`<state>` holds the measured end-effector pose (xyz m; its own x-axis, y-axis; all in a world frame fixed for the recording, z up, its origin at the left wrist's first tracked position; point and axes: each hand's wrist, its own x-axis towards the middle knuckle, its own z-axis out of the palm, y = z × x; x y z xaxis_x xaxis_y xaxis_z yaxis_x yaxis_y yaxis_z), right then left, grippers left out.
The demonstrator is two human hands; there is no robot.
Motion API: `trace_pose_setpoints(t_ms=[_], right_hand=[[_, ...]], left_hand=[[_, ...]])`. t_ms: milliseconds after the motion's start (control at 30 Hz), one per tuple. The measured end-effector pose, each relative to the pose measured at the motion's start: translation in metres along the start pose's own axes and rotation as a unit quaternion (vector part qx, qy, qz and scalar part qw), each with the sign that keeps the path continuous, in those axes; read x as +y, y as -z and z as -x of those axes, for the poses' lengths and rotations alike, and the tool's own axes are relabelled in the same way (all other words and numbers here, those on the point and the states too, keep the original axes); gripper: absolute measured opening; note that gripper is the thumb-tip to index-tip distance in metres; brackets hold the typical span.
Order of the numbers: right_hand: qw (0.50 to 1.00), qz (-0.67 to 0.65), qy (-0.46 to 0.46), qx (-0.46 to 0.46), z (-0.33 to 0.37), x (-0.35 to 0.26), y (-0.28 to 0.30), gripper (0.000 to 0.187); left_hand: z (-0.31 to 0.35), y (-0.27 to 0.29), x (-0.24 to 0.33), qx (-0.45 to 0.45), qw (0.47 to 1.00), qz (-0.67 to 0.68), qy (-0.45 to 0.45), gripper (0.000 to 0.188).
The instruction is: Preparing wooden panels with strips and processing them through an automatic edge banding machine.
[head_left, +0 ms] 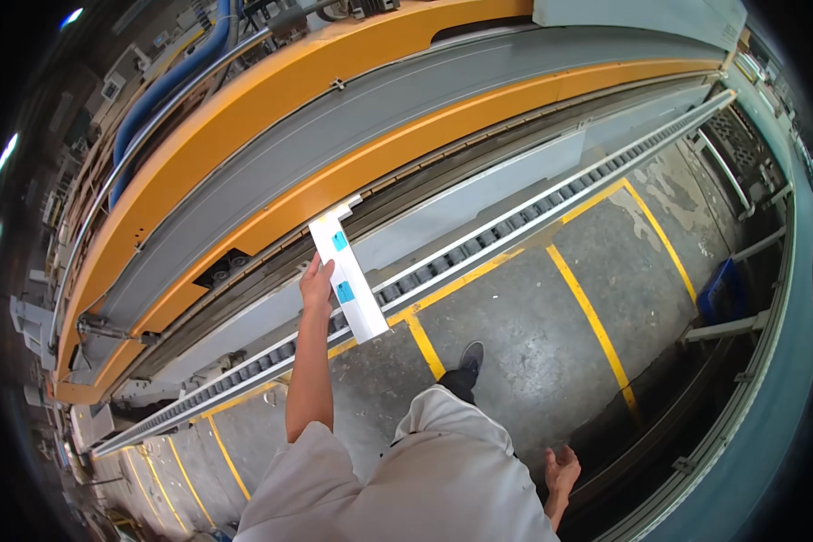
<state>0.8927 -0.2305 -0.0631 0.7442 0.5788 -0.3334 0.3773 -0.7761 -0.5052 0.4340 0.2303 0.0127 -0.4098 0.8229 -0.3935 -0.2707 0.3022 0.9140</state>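
A long white board (359,303) with two blue stickers on its face is gripped by my left hand (316,282) along its left edge. The board slants over the roller track, its far end close to the orange machine's lower edge. At that far end a narrow white strip (341,210) juts out; whether it is part of the board I cannot tell. My right hand (562,470) hangs low at my right side with its fingers apart, holding nothing.
A long orange and grey machine (406,149) runs across ahead of me. Along its foot lies a roller track (488,238). Yellow lines (593,316) mark the grey floor (515,334). A blue bin (723,291) and a green-topped conveyor (781,379) stand at the right.
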Motion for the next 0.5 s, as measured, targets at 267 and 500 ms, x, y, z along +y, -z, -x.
trace_pose_setpoints(t_ms=[267,500], right_hand=[[0.997,0.044,0.067,-0.021,-0.093,-0.046,0.023,0.054],[0.996,0.021,0.056,-0.067,-0.137,-0.07,0.031,0.054]], left_hand=[[0.001,-0.05,-0.024,-0.003,0.999,0.029,-0.027,0.054],[0.022,-0.108,-0.013,0.006,1.0,-0.007,-0.004,0.052]])
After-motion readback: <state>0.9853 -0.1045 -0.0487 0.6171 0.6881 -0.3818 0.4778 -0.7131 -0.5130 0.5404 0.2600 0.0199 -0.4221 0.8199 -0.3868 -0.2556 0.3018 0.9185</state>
